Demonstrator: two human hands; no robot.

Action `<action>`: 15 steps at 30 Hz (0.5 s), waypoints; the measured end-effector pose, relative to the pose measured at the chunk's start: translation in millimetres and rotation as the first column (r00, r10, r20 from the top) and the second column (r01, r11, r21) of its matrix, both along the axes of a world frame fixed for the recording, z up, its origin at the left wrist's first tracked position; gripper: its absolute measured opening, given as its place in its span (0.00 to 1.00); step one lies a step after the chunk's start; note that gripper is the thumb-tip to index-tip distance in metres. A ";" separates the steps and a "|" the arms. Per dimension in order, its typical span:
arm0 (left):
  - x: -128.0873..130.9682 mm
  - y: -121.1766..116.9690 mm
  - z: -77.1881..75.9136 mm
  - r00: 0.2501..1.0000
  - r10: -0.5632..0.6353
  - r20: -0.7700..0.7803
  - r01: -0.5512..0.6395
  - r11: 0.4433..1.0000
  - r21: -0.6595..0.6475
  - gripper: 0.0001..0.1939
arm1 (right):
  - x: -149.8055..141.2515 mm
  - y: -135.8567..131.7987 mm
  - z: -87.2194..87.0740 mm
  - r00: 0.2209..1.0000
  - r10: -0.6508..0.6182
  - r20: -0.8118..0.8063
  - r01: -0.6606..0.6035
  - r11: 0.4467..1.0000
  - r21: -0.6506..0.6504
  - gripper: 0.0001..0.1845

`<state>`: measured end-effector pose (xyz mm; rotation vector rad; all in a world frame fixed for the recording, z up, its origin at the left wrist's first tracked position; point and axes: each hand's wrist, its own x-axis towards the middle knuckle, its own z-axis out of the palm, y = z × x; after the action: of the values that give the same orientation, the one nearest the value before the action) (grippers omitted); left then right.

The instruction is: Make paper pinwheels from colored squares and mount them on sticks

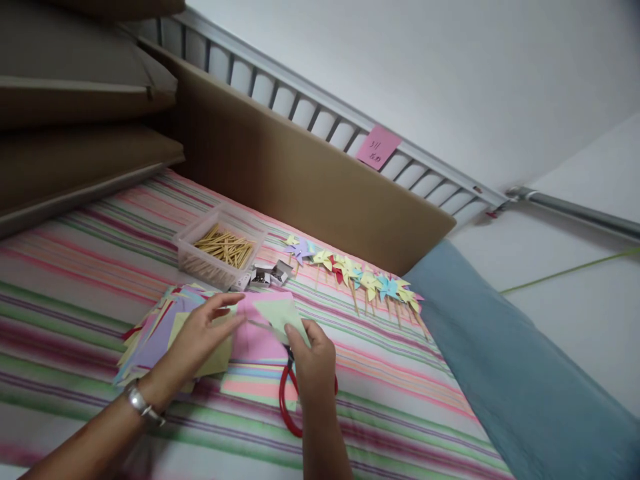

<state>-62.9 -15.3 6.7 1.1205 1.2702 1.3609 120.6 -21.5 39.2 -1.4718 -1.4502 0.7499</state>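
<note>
My right hand [313,353] pinches a pale green sheet of paper [277,313] between thumb and fingers, its far edge raised over pink paper. My left hand [213,327] is at the left of that sheet, fingers stretched and apart; whether a fingertip touches the paper is unclear. Red-handled scissors [285,407] lie beneath my right hand and wrist, partly hidden. Under both hands is pink paper [245,343] on a stack of coloured sheets [255,383]. Beside my left forearm spreads a pile of loose coloured paper [153,337], with a yellow sheet [217,357] on top.
Behind my hands stand a clear plastic box [187,257] of wooden sticks [225,247] and small boxes of metal pieces [270,273]. Several paper pinwheels [370,283] lie in a row to the right. Cardboard [300,173] borders the striped cloth [400,407]; cardboard boxes [85,153] rise at left.
</note>
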 end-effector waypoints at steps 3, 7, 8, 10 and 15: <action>-1.0 -3.4 -2.3 0.961 0.017 0.276 0.025 0.989 -0.148 0.14 | 1.8 0.0 -5.3 0.996 -0.002 0.090 -0.025 0.955 0.294 0.06; 7.0 -14.5 2.6 0.622 -0.219 0.752 0.524 0.830 -0.192 0.20 | 0.4 -2.4 -11.9 0.957 0.091 0.277 -0.228 0.825 0.517 0.11; 9.3 -16.8 5.5 0.530 -0.229 0.816 0.564 0.814 -0.137 0.20 | -0.7 -3.0 -13.6 0.943 0.101 0.319 -0.264 0.810 0.524 0.13; 12.4 -19.5 10.6 0.436 -0.204 0.877 0.525 0.849 -0.064 0.19 | -3.2 -4.1 -16.9 0.920 0.112 0.376 -0.305 0.805 0.508 0.17; 13.1 -19.0 9.6 0.546 -0.084 0.834 0.391 0.905 -0.165 0.17 | -10.8 -5.9 -24.1 0.885 0.150 0.441 -0.356 0.829 0.431 0.21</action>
<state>-49.8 -34.3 16.3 0.2878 0.5692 1.1521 109.7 -27.4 15.1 -1.0548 -2.0017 0.1877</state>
